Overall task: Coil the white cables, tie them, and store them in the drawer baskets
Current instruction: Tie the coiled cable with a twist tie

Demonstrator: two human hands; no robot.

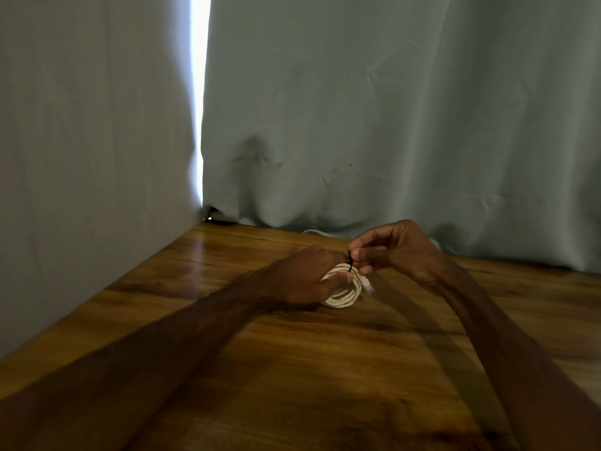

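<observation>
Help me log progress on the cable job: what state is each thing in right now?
white cable: coiled, gripped, not yet stored
black tie: around the top of the coil; whether fastened, cannot tell
connector: loose, sticking out on the coil's right
left hand: grips the coil
right hand: pinches the tie
curtain: drawn, bright gap at its left edge

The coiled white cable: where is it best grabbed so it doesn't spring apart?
Probably across all the loops of the coiled white cable at its left rim, coming from the left, as the left hand does. The loops lie bunched there; the plug juts out on the right, and the right hand pinches the black tie at the top.
</observation>
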